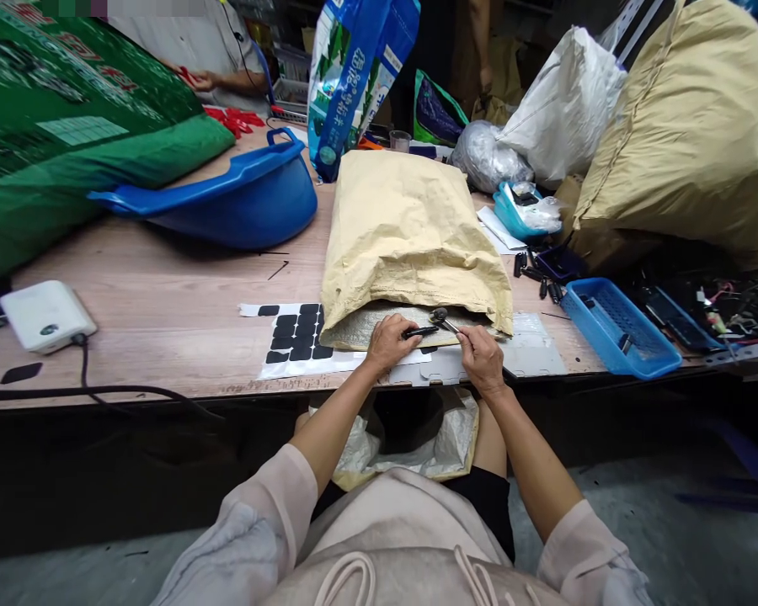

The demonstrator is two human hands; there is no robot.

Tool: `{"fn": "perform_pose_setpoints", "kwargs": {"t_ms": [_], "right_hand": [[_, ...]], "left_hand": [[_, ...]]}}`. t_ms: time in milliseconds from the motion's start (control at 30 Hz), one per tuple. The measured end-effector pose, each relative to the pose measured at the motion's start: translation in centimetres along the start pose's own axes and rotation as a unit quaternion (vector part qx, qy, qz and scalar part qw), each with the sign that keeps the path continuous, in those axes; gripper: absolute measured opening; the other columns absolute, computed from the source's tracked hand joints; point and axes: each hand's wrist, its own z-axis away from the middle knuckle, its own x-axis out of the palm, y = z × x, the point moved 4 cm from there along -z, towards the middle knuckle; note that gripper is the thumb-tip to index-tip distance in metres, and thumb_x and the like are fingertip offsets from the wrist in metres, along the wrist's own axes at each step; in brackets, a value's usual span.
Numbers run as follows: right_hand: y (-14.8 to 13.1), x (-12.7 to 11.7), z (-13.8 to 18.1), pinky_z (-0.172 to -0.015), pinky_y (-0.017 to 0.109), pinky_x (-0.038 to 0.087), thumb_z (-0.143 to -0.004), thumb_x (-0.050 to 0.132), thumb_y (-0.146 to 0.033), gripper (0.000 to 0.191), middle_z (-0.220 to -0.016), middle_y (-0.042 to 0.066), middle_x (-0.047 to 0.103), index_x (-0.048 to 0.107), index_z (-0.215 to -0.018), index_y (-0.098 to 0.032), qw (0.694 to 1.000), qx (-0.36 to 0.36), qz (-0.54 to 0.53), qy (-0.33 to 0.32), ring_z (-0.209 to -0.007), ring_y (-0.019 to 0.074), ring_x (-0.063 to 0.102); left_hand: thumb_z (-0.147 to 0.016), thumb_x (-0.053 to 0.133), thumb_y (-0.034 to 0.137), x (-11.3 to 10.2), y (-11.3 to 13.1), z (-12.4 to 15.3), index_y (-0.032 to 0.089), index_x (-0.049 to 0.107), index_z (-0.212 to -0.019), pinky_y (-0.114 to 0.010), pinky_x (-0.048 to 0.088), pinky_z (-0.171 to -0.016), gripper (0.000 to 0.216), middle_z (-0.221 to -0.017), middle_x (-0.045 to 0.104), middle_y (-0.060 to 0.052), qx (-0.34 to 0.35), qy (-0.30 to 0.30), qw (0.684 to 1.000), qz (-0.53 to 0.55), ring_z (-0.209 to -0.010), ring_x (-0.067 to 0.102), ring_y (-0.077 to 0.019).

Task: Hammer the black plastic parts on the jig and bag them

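My left hand (388,341) is closed on a slim black plastic piece (420,332) that points to the right. My right hand (482,355) pinches the handle of a spoon-like metal tool (442,318) with a rounded dark head. The tool's head and the black piece are close together; whether they touch I cannot tell. Both hands are at the open mouth of a tan woven sack (410,210) lying on the table, its silvery lining showing. Another open sack (461,438) with a pale lining rests between my legs, below the table edge.
A sheet of black stickers (296,337) lies left of my hands. Beyond are a blue basin (227,202), a white corded box (47,316) and a green sack (88,109). At right stand a blue basket (625,328) and a bulging tan sack (695,135). A person sits across the table.
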Motion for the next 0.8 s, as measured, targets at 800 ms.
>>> {"fn": "perform_pose_setpoints", "kwargs": {"t_ms": [800], "right_hand": [[-2.7,1.4,0.1,-0.079,0.027,0.05,-0.108,0.047,-0.031,0.029,-0.09,0.005,0.071,0.074,-0.103,-0.025,0.999,-0.03,-0.011,-0.036,-0.086,0.0185,0.067]], "left_hand": [[-0.086,0.076,0.031,0.0,0.0,-0.2,0.026,0.077,-0.095,-0.036,0.046,-0.09,0.011,-0.09,0.065,-0.003,-0.014,-0.012,1.0,-0.003,-0.096,0.059,-0.0229]]}}
